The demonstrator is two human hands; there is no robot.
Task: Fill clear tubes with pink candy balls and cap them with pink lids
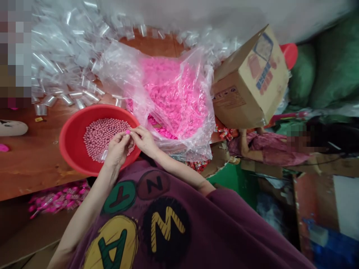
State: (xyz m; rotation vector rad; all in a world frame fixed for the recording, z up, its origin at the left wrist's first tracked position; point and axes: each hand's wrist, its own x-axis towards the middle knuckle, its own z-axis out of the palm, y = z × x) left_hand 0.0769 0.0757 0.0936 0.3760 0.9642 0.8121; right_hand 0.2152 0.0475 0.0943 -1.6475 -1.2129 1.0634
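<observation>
Over the right side of a red basin (68,149), my two hands meet at a small pink piece (128,132). My left hand (117,148) is closed, its fingertips pinching the piece from the left; a small clear plastic item (104,155) shows beside its palm. My right hand (143,140) is also closed, with thumb and forefinger at the piece's right edge. Many small round pink beads (103,132) lie in the basin. Just behind my right hand, a clear plastic bag (207,127) stands open, full of bright pink pieces (179,97).
Clear plastic tubes (67,67) are heaped at the back left of the wooden table (36,157). A cardboard box (241,82) stands right of the bag, near another person (275,149). Below the table's front edge lie more pink items (60,198).
</observation>
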